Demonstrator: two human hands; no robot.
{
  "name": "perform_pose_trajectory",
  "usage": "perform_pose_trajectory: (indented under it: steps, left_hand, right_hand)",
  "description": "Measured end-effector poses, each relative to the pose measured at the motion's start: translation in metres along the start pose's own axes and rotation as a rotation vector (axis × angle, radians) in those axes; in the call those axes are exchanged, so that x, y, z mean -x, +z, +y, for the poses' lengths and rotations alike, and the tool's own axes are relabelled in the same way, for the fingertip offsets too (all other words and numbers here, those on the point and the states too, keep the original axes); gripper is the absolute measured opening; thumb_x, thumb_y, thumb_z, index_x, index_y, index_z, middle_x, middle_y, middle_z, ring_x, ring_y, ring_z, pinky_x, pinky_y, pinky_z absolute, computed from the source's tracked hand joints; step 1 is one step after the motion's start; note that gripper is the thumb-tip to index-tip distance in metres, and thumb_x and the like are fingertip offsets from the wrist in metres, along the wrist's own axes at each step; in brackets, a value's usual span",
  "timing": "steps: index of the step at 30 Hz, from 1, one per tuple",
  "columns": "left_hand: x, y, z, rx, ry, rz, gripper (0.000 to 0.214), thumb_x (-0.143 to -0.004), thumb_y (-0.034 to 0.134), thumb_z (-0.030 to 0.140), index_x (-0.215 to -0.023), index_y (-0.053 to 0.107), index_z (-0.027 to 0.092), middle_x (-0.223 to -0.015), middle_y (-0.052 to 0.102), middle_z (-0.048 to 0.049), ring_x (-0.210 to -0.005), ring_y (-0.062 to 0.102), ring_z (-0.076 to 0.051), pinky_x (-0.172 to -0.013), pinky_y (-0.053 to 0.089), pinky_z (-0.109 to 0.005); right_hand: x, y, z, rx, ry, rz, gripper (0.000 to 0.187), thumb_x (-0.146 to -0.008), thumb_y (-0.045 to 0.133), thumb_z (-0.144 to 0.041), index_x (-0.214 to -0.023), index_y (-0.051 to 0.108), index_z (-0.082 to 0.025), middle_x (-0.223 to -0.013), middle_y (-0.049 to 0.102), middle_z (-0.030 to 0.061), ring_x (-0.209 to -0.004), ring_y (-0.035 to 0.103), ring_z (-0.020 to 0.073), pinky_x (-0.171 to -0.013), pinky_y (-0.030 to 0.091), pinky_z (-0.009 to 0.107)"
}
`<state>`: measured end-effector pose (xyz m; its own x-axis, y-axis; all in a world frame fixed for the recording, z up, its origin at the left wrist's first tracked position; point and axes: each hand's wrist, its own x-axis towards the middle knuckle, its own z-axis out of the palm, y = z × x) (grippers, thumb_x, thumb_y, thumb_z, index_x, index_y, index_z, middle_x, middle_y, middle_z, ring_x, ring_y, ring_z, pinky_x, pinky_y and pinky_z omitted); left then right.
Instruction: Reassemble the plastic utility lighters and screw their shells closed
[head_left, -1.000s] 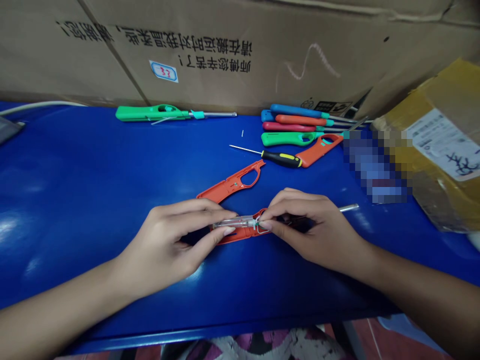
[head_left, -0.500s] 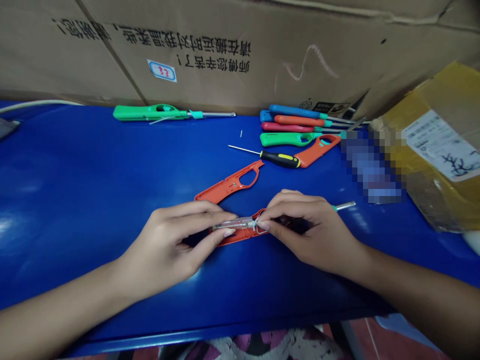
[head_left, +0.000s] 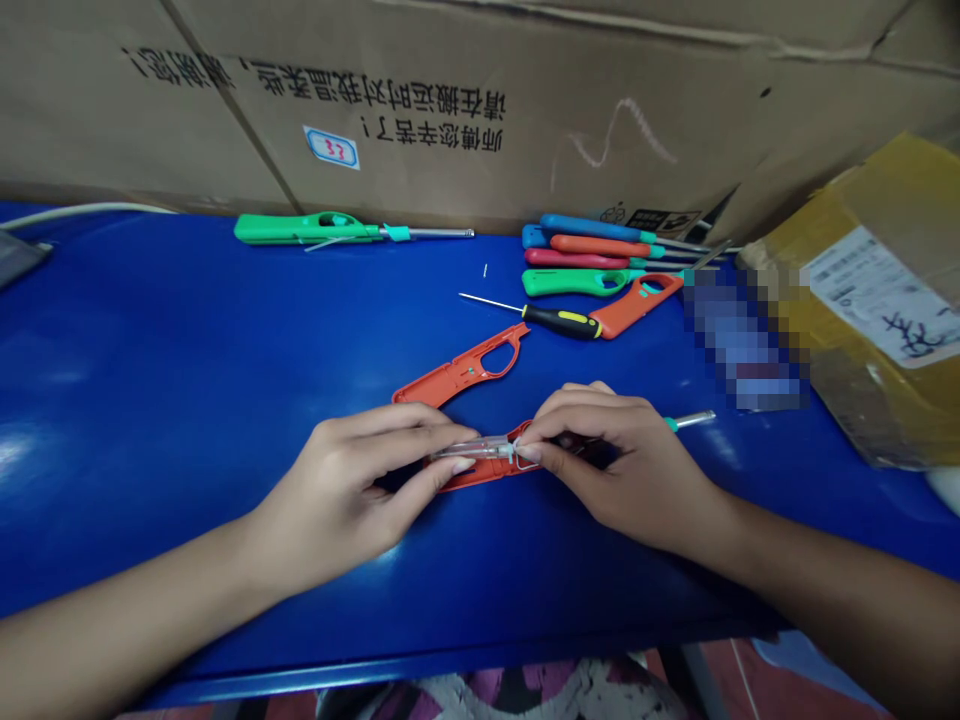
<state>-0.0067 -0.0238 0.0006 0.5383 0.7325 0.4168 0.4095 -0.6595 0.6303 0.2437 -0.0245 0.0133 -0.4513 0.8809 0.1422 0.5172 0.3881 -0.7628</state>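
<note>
Left hand (head_left: 352,490) pinches a clear tube (head_left: 487,447) (right hand (head_left: 626,455) pinches its white end (head_left: 512,453)) over an orange shell (head_left: 480,475)

My bench (head_left: 187,380) is blue and glossy, with light shining off its left side. Just beyond my fingers (head_left: 427,437) an orange shell (head_left: 450,377) lies on it, hollow side up. Farther back lies a screwdriver (head_left: 564,321), its handle touching an orange lighter (head_left: 626,310) at the near side of a multicoloured cluster (head_left: 581,257) of lighters. A white sliver (head_left: 485,269) lies near its tip. Back to my left I see a lone green lighter (head_left: 277,229); to my right, a taped parcel (head_left: 885,400).
</note>
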Motion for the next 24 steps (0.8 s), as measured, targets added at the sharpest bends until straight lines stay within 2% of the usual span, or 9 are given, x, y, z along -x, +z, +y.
perform_pose_trajectory:
  steps: [6,9,12,14,17,21,24]
  left_hand:
    - [-0.002,0.0,-0.001,-0.006,0.013,0.011,0.017,-0.092,0.069,0.011,-0.107,0.075,0.014,-0.1,0.078,-0.0038,-0.093,0.073,-0.01,-0.086,0.057,-0.015]
    - [-0.003,-0.001,-0.001,-0.009,0.012,0.006,0.017,-0.091,0.069,0.012,-0.107,0.076,0.013,-0.099,0.078,-0.0047,-0.092,0.073,-0.011,-0.087,0.057,-0.016]
    - [-0.003,0.0,-0.001,-0.009,0.034,0.012,0.019,-0.09,0.071,0.013,-0.109,0.076,0.013,-0.1,0.078,-0.006,-0.091,0.073,-0.012,-0.085,0.058,-0.018]
    - [-0.003,0.001,-0.001,0.001,0.057,0.013,0.02,-0.089,0.073,0.014,-0.109,0.076,0.013,-0.099,0.077,-0.0072,-0.09,0.073,-0.013,-0.083,0.059,-0.02]
    - [-0.003,0.002,-0.001,0.016,0.081,-0.004,0.023,-0.089,0.073,0.014,-0.111,0.075,0.015,-0.099,0.076,-0.0068,-0.09,0.073,-0.015,-0.083,0.06,-0.024]
    - [-0.002,-0.002,-0.001,-0.002,0.054,-0.025,0.03,-0.087,0.075,0.018,-0.117,0.073,0.018,-0.101,0.075,-0.0059,-0.094,0.072,-0.017,-0.085,0.06,-0.027]
    - [-0.001,-0.008,0.0,-0.062,0.03,-0.036,0.041,-0.083,0.081,0.027,-0.121,0.07,0.016,-0.106,0.073,-0.008,-0.098,0.069,-0.019,-0.088,0.059,-0.03]
  right_hand:
    - [0.001,-0.003,0.0,0.047,-0.052,0.012,0.012,-0.093,0.067,-0.016,-0.085,0.072,-0.023,-0.08,0.072,-0.0063,-0.075,0.062,0.0095,-0.078,0.036,0.032]
    - [0.001,-0.007,-0.001,0.155,-0.068,0.018,0.003,-0.091,0.07,-0.021,-0.091,0.072,-0.023,-0.088,0.073,-0.0042,-0.083,0.063,0.0132,-0.081,0.037,0.033]
    - [0.002,-0.009,-0.003,0.243,-0.108,0.022,0.028,-0.086,0.076,-0.031,-0.111,0.067,-0.022,-0.107,0.072,0.0012,-0.099,0.062,0.0187,-0.089,0.039,0.036]
    - [0.002,-0.006,-0.004,0.27,-0.18,-0.016,0.033,-0.089,0.074,-0.035,-0.118,0.065,-0.022,-0.113,0.071,0.0025,-0.103,0.062,0.0195,-0.09,0.039,0.036]
    - [0.002,0.001,-0.004,0.313,-0.257,-0.037,0.017,-0.099,0.061,-0.028,-0.114,0.067,-0.022,-0.107,0.073,0.0012,-0.096,0.062,0.017,-0.085,0.037,0.036]
    - [0.001,0.005,-0.003,0.322,-0.259,-0.038,0.018,-0.1,0.057,-0.022,-0.114,0.069,-0.021,-0.104,0.073,0.0031,-0.093,0.061,0.0171,-0.083,0.038,0.037]
    - [0.001,0.006,-0.003,0.308,-0.258,-0.067,0.013,-0.099,0.058,-0.022,-0.103,0.071,-0.022,-0.102,0.073,0.003,-0.093,0.061,0.0174,-0.083,0.038,0.037]
